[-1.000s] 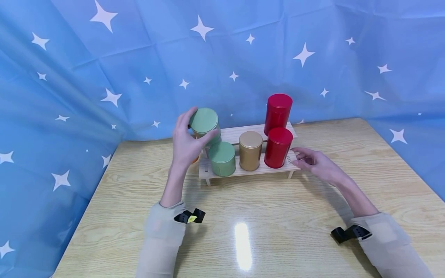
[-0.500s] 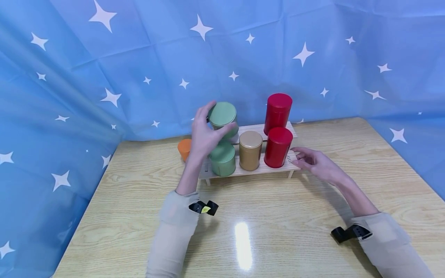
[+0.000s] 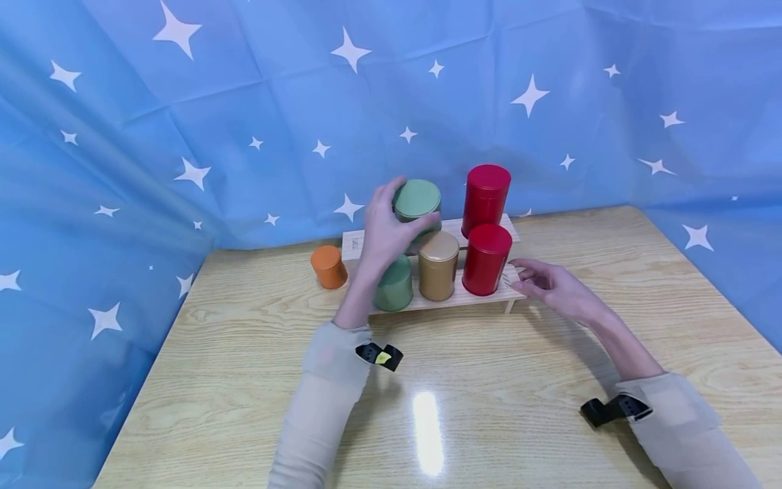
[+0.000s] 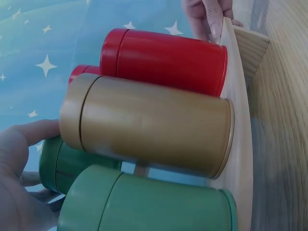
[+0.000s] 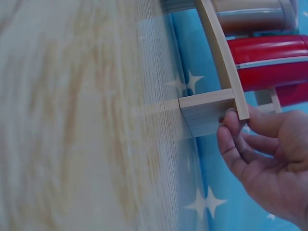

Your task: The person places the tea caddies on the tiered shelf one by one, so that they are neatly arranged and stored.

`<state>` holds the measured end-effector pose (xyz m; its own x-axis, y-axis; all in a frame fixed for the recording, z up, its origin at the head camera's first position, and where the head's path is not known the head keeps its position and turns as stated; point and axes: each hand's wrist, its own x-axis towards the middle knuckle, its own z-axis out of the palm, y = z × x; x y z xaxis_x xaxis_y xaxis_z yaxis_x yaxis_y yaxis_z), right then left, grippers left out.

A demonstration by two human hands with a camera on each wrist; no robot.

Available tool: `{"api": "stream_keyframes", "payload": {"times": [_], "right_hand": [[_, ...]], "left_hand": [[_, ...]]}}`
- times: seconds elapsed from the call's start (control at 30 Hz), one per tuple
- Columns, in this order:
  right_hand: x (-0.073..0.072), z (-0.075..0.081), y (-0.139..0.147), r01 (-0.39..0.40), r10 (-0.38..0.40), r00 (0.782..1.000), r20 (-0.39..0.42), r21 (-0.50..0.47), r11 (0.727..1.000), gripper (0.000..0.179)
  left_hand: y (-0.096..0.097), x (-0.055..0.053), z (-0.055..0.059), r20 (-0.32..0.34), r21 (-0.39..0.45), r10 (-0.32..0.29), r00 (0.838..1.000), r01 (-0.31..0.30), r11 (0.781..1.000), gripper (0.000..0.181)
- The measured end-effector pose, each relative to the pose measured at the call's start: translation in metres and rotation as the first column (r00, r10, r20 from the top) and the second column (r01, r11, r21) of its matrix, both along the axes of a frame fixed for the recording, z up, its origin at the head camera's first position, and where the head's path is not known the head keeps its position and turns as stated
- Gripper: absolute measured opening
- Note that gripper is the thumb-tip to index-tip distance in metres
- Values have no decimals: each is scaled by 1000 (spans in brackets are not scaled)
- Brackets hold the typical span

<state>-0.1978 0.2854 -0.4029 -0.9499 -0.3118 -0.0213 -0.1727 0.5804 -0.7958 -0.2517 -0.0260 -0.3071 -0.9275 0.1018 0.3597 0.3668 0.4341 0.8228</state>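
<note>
A round green canister point(image 3: 418, 198) is gripped from its left side by my left hand point(image 3: 387, 231), fingers behind and thumb in front. It is over the back tier of a two-tier wooden rack point(image 3: 353, 244); whether its base touches the wood is hidden. Thumb and fingers of my right hand point(image 3: 559, 292) pinch the right end of the front tier, as the right wrist view also shows with the shelf board point(image 5: 239, 96). On the front tier stand a second green canister point(image 3: 395, 285), a gold canister point(image 3: 438, 272) and a red canister point(image 3: 487, 261). Another red canister point(image 3: 487, 197) stands on the back tier.
An orange round container point(image 3: 330, 268) stands on the wooden table point(image 3: 244, 353), left of the rack. Behind the table hangs a blue cloth point(image 3: 293, 81) with white stars.
My left hand has carried the green canister rightward along the back tier, from the rack's left end to behind the gold canister. The orange container has come into view. My right hand stays put.
</note>
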Motion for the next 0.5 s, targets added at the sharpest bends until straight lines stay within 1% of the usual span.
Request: {"api": "stream_keyframes", "payload": {"times": [0.13,0.33,0.5], "right_hand": [[0,0,0,-1,1,1000,0,-2,1000,58],[0,1,0,-4,4,1000,-2,-3,1000,57],[0,1,-1,-2,2,1000,-6,0,1000,57]], "left_hand": [[6,-3,0,7,-17,-15,1000,15,1000,78],[14,-8,-2,41,-45,-26,999,28,999,78],[17,-10,-4,72,-78,-29,997,35,996,78]]}}
